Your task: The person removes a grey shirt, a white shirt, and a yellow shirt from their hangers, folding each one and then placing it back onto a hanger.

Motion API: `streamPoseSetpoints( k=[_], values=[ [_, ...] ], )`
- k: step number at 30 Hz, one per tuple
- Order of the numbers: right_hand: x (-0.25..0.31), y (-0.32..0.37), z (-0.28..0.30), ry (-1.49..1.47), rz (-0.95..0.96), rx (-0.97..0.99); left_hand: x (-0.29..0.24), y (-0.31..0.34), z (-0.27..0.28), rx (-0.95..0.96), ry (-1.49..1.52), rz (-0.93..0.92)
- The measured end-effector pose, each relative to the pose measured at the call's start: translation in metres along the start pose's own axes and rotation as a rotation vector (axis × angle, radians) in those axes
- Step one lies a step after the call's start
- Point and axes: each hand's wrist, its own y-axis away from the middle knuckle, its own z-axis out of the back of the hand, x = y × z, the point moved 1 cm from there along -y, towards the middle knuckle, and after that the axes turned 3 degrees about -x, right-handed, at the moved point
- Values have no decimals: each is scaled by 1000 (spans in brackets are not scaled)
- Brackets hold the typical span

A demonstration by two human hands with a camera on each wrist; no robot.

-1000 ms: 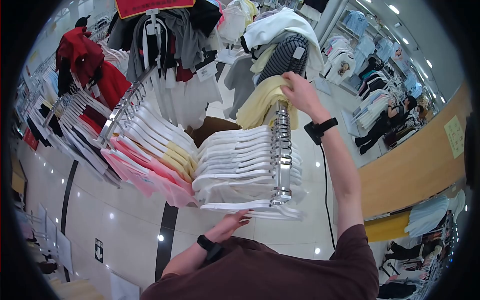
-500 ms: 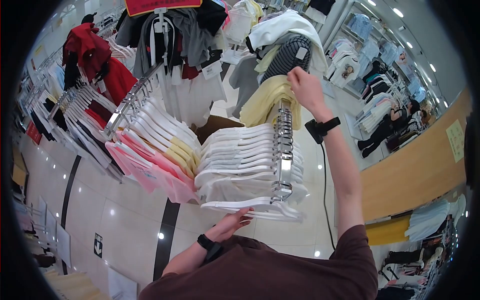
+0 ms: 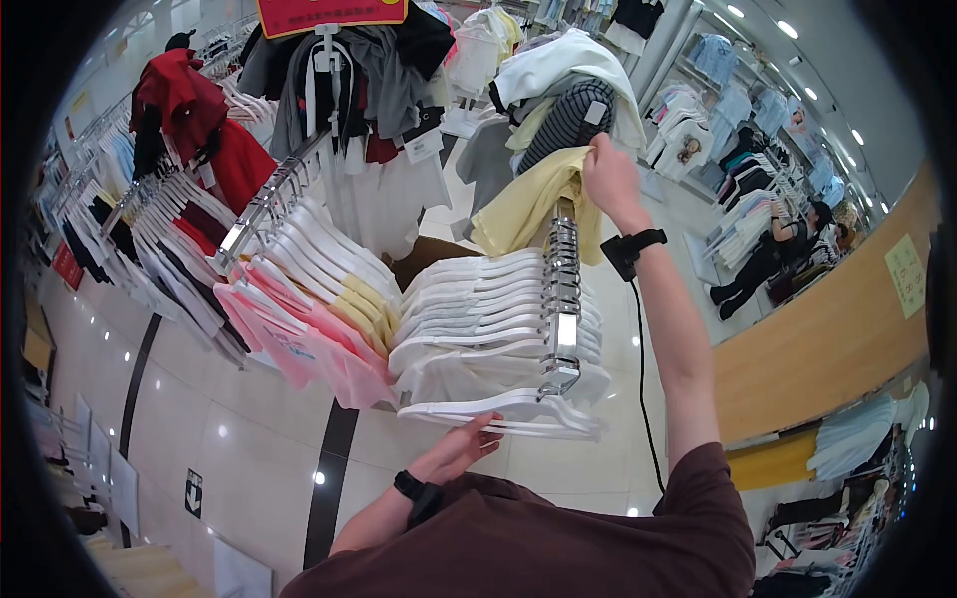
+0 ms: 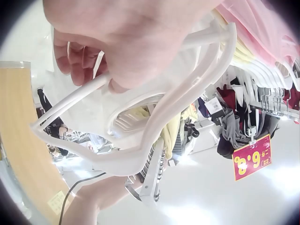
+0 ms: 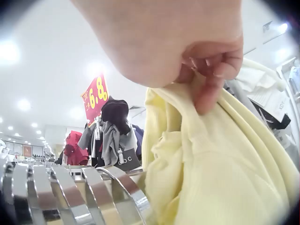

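Pale yellow clothing (image 3: 518,206) lies over the far end of a metal rail (image 3: 563,334). My right hand (image 3: 611,182) pinches its upper edge; in the right wrist view the fingers (image 5: 208,96) grip the yellow fabric (image 5: 225,154). On that rail hangs a row of white hangers (image 3: 478,309) with white garments. My left hand (image 3: 459,448) is at the nearest white hanger (image 3: 478,407). In the left wrist view, the left hand (image 4: 117,42) has its fingers curled round the bar of a white hanger (image 4: 126,161).
Left of the white row, pink garments (image 3: 299,324) hang on another rail (image 3: 261,204). Behind are a striped garment (image 3: 568,125) in a pile, grey and black clothes (image 3: 374,85) and a red sign (image 3: 334,12). A wooden panel (image 3: 817,339) stands at the right, and a black cable (image 3: 643,389) hangs nearby.
My right hand has lifted the edge of the yellow clothing, after rising slightly above it half a second ago. The left hand has stayed at the nearest hanger.
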Motion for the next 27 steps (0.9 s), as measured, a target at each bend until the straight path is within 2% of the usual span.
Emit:
streamPoseSetpoints(
  k=[5,9,11,12,14,15,18,19,21,23,25,26,27],
  values=[
    [9,1,25,-74,-127,-96,1,-2,-4,-3,4,-2],
    [14,3,57,-188,-77,-197,1,-6,-1,0,6,-1],
    [5,1,66,-350,-74,-321,0,-9,2,0,22,-19],
    [-5,-2,67,-349,-73,-315,1,-11,2,-2,33,-38],
    [-22,-10,69,-579,-52,-410,0,-9,-3,11,48,-42],
    [-27,-11,70,-576,-55,-404,-1,-7,-7,27,56,-49],
    [-20,-12,85,-1097,-241,-121,-4,-3,-19,33,77,-39],
    [-13,-12,93,-1096,-249,-118,-4,-1,-23,27,91,-34],
    [-3,-14,106,-1130,-208,106,-4,-1,-25,13,93,-13],
    [-1,-24,110,-1043,-180,131,0,-2,-26,30,117,-16],
    [10,-29,117,-299,95,152,2,0,-28,33,99,-17],
    [6,-33,113,-63,297,-89,2,0,-27,43,79,-25],
    [5,-35,112,-61,292,-90,2,0,-26,43,75,-21]
  ],
)
